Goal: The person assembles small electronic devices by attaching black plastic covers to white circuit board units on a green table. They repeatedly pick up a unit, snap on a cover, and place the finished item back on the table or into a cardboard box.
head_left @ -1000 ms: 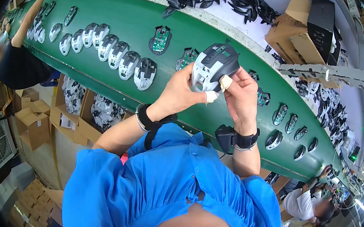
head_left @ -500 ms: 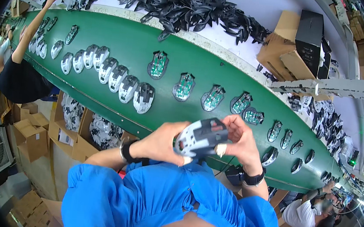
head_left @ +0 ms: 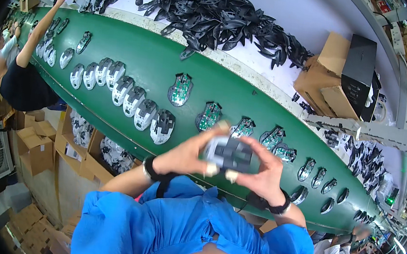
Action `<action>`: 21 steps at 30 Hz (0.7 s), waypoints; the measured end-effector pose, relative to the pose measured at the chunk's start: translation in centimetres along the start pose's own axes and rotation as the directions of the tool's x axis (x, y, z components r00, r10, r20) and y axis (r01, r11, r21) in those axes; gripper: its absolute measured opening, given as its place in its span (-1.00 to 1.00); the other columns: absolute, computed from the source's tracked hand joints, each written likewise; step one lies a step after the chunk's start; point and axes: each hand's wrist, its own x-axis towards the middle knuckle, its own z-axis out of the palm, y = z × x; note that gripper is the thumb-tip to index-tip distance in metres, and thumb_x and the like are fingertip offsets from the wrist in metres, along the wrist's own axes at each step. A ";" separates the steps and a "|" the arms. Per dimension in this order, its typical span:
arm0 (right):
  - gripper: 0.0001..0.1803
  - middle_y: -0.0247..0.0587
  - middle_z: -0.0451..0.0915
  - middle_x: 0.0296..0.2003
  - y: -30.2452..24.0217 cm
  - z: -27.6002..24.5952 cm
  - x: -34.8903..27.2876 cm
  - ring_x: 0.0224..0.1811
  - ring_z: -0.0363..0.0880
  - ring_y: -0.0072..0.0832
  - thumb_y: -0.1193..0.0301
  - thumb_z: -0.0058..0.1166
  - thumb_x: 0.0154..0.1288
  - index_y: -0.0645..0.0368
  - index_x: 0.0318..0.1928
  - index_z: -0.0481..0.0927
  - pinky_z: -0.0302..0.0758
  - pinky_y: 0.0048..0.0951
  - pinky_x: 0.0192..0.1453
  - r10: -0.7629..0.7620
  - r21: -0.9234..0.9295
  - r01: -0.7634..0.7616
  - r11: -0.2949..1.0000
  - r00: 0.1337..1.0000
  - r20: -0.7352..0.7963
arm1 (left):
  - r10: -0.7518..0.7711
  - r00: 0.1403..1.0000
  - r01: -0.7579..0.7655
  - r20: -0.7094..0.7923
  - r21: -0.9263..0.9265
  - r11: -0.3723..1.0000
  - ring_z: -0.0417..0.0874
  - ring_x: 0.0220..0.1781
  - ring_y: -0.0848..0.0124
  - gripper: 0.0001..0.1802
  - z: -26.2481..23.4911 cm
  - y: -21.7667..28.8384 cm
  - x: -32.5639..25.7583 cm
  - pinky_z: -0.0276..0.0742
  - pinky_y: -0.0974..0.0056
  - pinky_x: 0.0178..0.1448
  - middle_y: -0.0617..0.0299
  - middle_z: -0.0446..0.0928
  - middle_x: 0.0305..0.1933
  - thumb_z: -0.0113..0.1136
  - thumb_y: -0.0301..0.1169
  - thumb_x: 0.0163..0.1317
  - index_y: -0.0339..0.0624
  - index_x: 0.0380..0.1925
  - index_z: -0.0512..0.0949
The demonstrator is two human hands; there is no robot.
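Observation:
Between my two hands is a grey and black computer mouse [head_left: 230, 154], held up over the near edge of the green belt. My left hand [head_left: 189, 154] grips its light grey end, thumb below and fingers above. My right hand [head_left: 264, 173] closes round the dark end, with its thumb along the near side. The fingertips wear pale covers. Just left of my hands lies a finished-looking grey and black mouse [head_left: 162, 126], last in a slanting row of several alike. Beyond my hands, open mouse bases with green circuit boards [head_left: 209, 116] lie spread on the belt.
A long pile of black plastic shells [head_left: 211, 15] covers the ledge behind the green belt [head_left: 136, 54]. At the back right stand an open cardboard box [head_left: 321, 85] and a metal bar [head_left: 368, 133]. Another person's arm [head_left: 42, 26] reaches across at the far left. Cartons [head_left: 35, 150] stand below.
The mouse has turned in my hands, so its black top now shows more. Both hands have shifted round it. The whole view has moved slightly, so the belt items sit lower.

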 end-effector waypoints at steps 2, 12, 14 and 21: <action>-0.15 0.02 0.57 0.05 1.6 0.0 2.7 0.08 0.58 -0.14 0.39 0.48 -0.26 0.29 0.16 0.46 0.45 -0.19 0.25 -0.342 -0.332 0.322 0.887 0.940 -0.002 | -0.101 0.994 0.067 -0.040 -0.503 0.862 0.26 0.42 0.26 0.08 -2.0 -1.3 2.4 0.16 0.09 0.46 0.15 0.18 0.42 0.43 -0.05 0.02 -0.11 0.43 -0.01; -0.57 -0.03 0.67 -0.27 17.7 1.0 28.1 -0.31 0.65 -0.28 0.35 0.29 0.06 0.28 -0.05 0.60 0.55 -0.31 -0.18 -0.136 -0.270 0.015 0.963 0.891 -0.434 | -0.376 0.909 0.004 -0.177 -0.901 0.435 0.53 0.16 0.06 -0.49 -6.1 -5.7 5.2 0.42 0.04 0.31 -0.08 0.44 0.21 0.13 -0.20 0.26 -0.18 0.16 0.40; -0.64 -0.02 0.67 -0.29 21.0 1.8 32.9 -0.30 0.66 -0.26 0.35 0.31 0.04 0.28 -0.15 0.63 0.55 -0.30 -0.16 -0.105 -0.471 -0.160 0.867 0.867 -0.487 | -0.364 0.916 0.013 -0.167 -0.896 0.443 0.54 0.15 0.02 -0.40 -6.3 -6.3 4.9 0.43 0.04 0.30 -0.14 0.44 0.19 0.12 -0.19 0.27 -0.11 0.28 0.28; -0.84 -0.39 0.63 -0.38 22.8 0.1 31.4 -0.41 0.57 -0.56 0.47 0.15 0.21 0.16 -0.18 0.62 0.47 -0.45 -0.30 0.507 0.454 -0.323 0.830 0.776 -0.375 | -0.355 0.894 0.034 -0.274 -0.748 0.663 0.64 -0.10 0.28 -0.47 -6.6 -7.1 4.3 0.56 0.17 0.07 -0.05 0.54 0.06 0.11 -0.19 0.28 -0.15 0.20 0.32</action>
